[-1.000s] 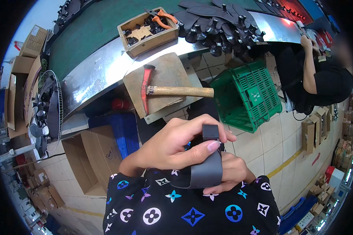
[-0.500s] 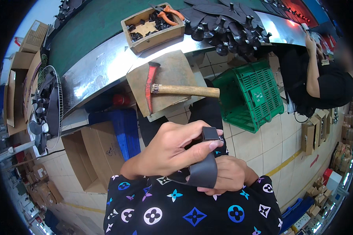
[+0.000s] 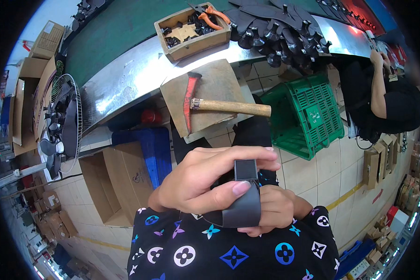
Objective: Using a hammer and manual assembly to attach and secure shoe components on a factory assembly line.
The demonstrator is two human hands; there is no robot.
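Observation:
Close to my body I hold a dark, curved shoe sole with a heel [image 3: 245, 207]; the heel's small square black end points up. My left hand [image 3: 196, 179] wraps round the heel, thumb on the near side and fingers stretched over the far side. From the right, my right hand [image 3: 277, 210] grips the sole, its fingers partly hidden behind it. Beyond both hands, a hammer [image 3: 231, 107] with a red head and wooden handle lies on a worn board [image 3: 214, 81]. A wooden box [image 3: 186, 50] of small black pieces holds orange-handled pliers [image 3: 210, 18] on its edge.
Many heeled soles [image 3: 277, 37] are heaped on the metal-edged bench [image 3: 121, 79]. A green crate [image 3: 308, 116] lies tipped beside the board. At left stand a fan [image 3: 65, 116], an open carton [image 3: 119, 182] and a blue bin [image 3: 156, 151]. Another person [image 3: 382, 93] sits at right.
My left thumb and fingers have shifted on the heel, the fingers reaching further right. The heel's square end now faces up more squarely. The surroundings have slid slightly right in the view.

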